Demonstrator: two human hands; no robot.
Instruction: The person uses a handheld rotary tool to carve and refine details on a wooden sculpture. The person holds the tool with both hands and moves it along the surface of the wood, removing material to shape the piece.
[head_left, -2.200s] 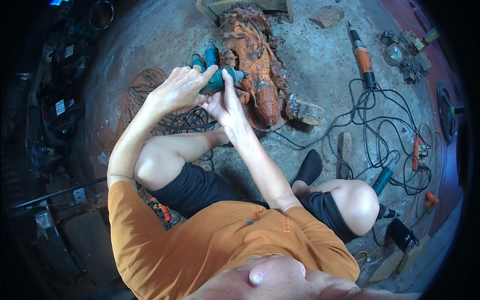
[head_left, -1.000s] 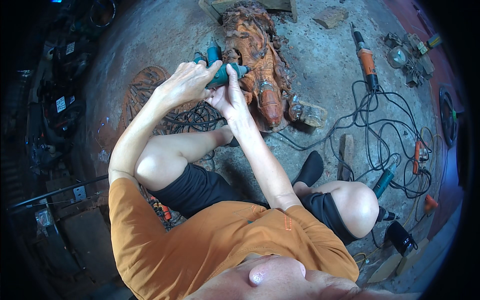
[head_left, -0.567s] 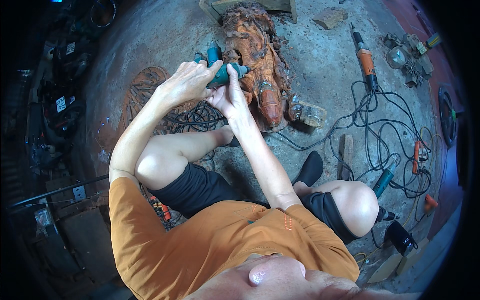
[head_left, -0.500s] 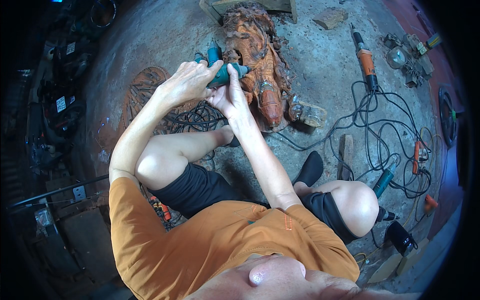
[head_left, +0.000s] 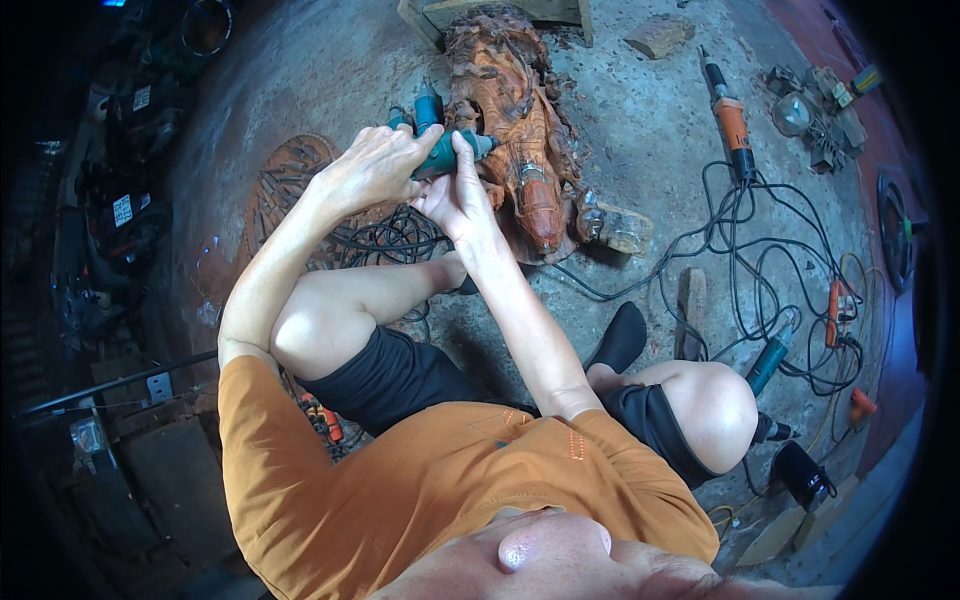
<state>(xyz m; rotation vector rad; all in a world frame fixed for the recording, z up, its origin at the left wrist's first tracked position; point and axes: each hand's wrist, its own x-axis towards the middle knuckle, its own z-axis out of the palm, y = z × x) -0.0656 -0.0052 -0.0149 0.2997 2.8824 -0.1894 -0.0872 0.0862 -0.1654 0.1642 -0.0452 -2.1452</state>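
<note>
A teal die grinder (head_left: 440,158) lies crosswise in both my hands, its grey nose aimed right toward a reddish-brown wood carving (head_left: 520,120). My left hand (head_left: 378,165) is closed over the rear of the tool, with the index finger stretched along it. From below, my right hand (head_left: 458,195) closes around the front part, thumb up against the body. The nose ends at the carving's left side; whether its tip touches the wood cannot be made out. Just behind my hands stands a second teal power tool (head_left: 428,108).
Coiled black cables (head_left: 390,238) lie by my left leg. An orange-and-black grinder (head_left: 735,130) and another teal grinder (head_left: 772,358) rest on the right amid tangled cords. A wood block (head_left: 625,230) sits by the carving's near end. Motorbikes (head_left: 120,210) line the left.
The die grinder and both hands have shifted very slightly left, drawing the nose back a little along the carving's side. The carving and the tools on the floor have not moved.
</note>
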